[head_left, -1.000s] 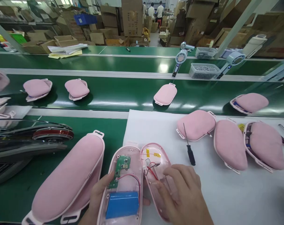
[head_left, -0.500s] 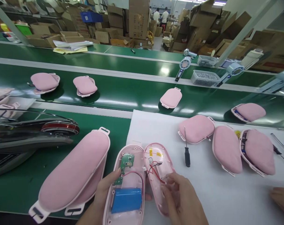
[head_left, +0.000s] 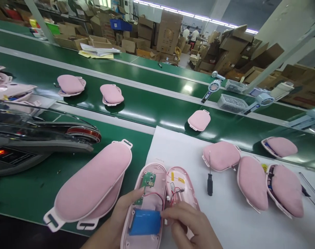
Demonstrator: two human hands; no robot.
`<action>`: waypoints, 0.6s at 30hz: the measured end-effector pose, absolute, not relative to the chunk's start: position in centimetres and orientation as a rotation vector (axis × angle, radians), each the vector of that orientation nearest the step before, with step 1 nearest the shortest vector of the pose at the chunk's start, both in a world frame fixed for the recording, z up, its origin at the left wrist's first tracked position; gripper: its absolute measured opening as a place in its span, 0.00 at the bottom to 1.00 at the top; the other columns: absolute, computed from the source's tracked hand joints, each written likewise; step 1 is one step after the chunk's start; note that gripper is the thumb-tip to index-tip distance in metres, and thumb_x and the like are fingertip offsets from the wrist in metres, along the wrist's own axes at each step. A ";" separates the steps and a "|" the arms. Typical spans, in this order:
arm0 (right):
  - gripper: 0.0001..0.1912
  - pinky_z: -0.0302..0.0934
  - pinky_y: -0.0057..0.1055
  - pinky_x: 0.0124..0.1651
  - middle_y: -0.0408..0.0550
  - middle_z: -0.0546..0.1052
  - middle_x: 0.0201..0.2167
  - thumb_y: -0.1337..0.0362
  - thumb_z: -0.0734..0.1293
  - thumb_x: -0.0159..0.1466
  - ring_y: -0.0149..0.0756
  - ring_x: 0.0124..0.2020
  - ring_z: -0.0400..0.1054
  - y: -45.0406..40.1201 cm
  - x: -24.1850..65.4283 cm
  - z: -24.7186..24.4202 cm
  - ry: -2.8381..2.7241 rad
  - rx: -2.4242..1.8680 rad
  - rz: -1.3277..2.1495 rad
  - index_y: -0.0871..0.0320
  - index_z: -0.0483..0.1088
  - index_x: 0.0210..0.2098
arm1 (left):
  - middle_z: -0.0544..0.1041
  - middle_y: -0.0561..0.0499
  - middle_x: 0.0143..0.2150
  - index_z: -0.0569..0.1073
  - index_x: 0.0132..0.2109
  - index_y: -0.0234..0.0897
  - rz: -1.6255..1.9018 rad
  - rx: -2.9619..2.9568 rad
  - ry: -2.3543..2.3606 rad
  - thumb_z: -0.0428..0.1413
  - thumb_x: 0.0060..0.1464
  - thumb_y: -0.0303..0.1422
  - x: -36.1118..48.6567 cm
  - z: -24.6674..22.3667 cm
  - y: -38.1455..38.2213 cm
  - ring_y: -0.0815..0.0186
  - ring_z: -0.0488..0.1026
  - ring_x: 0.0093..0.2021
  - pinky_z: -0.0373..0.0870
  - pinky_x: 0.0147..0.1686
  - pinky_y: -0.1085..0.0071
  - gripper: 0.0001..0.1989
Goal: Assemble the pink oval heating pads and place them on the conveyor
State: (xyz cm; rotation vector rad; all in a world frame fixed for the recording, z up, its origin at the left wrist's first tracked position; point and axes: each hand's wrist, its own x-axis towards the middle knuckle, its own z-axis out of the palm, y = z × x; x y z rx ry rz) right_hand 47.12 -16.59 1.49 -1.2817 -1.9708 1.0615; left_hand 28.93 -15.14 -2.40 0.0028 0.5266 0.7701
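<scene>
An opened pink shell shows its inside, with a green circuit board (head_left: 149,180) and a blue battery pack (head_left: 145,222) in the left half (head_left: 155,168). My left hand (head_left: 121,211) grips this half by its left edge, thumb near the board. Red wires run from it toward the right half (head_left: 185,176), which has yellow tape pieces inside. My right hand (head_left: 188,221) is over the right half, its fingertips pinched together at the battery's right edge; whatever they hold is too small to make out.
Stacked pink pads (head_left: 95,183) lie left of the shell, beside a dark machine (head_left: 43,145). A screwdriver (head_left: 209,184) and several pink units (head_left: 252,183) are on the white sheet (head_left: 173,143). Blue handheld fans (head_left: 214,86) and a screw tray (head_left: 232,103) stand behind.
The view has tilted and shifted, so the surroundings sit differently. My right hand has moved from the right half's wires toward the battery's right edge. My left hand keeps its hold.
</scene>
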 end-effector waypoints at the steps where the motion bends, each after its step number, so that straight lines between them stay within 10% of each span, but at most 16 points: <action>1: 0.15 0.66 0.23 0.34 0.45 0.78 0.32 0.69 0.58 0.63 0.31 0.31 0.72 -16.3 47.1 1.8 -1.977 -1.281 1.056 0.53 0.76 0.39 | 0.82 0.37 0.35 0.78 0.41 0.23 0.768 -0.001 0.512 0.61 0.46 0.41 29.0 -2.5 -15.1 0.47 0.77 0.42 0.69 0.47 0.59 0.22; 18: 0.10 0.59 0.25 0.31 0.42 0.73 0.28 0.66 0.61 0.63 0.33 0.29 0.66 -12.5 44.1 3.7 -2.063 -1.491 0.819 0.52 0.72 0.29 | 0.80 0.42 0.31 0.80 0.38 0.28 0.795 0.120 0.524 0.63 0.43 0.43 29.3 -1.7 -15.3 0.59 0.76 0.31 0.70 0.35 0.66 0.21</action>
